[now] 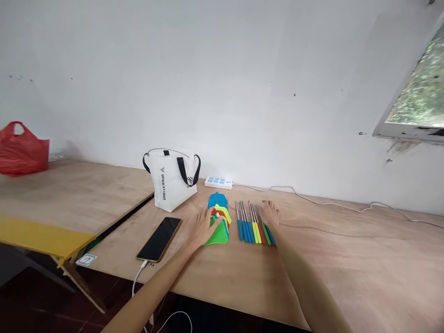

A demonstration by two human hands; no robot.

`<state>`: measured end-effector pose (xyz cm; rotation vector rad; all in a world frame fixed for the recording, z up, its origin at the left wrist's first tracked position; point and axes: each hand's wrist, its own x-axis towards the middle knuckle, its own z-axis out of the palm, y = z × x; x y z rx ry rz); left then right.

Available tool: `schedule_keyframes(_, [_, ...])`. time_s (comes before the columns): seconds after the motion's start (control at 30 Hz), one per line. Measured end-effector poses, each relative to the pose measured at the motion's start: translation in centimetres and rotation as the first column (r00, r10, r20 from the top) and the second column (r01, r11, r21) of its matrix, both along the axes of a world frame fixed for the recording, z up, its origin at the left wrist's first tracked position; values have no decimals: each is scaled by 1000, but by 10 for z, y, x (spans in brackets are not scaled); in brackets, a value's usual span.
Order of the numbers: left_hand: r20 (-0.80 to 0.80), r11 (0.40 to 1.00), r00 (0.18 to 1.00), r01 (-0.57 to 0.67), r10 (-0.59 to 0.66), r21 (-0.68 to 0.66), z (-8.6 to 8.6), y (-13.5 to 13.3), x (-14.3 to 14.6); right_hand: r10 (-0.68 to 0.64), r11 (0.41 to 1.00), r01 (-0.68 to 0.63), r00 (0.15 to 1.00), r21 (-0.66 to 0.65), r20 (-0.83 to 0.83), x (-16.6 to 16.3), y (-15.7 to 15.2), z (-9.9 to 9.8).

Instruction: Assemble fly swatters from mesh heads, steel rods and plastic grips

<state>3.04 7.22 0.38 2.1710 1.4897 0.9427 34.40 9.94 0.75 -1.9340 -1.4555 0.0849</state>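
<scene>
My left hand (204,226) rests on the left edge of a stack of coloured perforated mats (219,221), green, red, yellow and blue, with its thumb over the green one and fingers spread flat. My right hand (269,212) lies flat on the wooden table (347,268), fingers stretched out, touching the right side of a row of several metal sticks with blue, yellow, red and green handles (254,223). Neither hand grips anything.
A white tote bag with black handles (172,180) stands behind the mats. A black phone (159,238) on a white cable lies at the left. A white power strip (218,182) sits by the wall. A red plastic bag (21,150) is far left; a yellow board (38,235) is below it.
</scene>
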Motion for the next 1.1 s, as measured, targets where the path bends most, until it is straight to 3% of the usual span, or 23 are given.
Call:
schedule_keyframes(0.13, [20, 999, 1000, 15, -14, -49, 3, 1, -2, 13, 992, -15, 1000, 129, 13, 6, -13, 18])
schedule_keyframes(0.27, [88, 994, 996, -21, 30, -105, 5, 11, 0, 167, 968, -160, 986, 195, -20, 2, -32, 35])
schedule_keyframes(0.4, [116, 994, 992, -37, 49, -106, 0, 23, 7, 418, 898, -405, 908, 175, -42, -35, -49, 33])
schedule_keyframes(0.53, [117, 996, 992, -31, 41, -85, -14, 30, 16, 533, 843, -521, 844, 136, -68, -92, -49, 15])
schedule_keyframes(0.8, [62, 997, 997, -39, 42, -59, -24, 42, 22, 391, 918, -395, 914, -20, -112, -173, -26, -19])
schedule_keyframes(1.1, [5, 992, 994, -110, 110, -60, -19, 60, 20, 277, 957, -276, 961, -87, 0, -171, -4, -13])
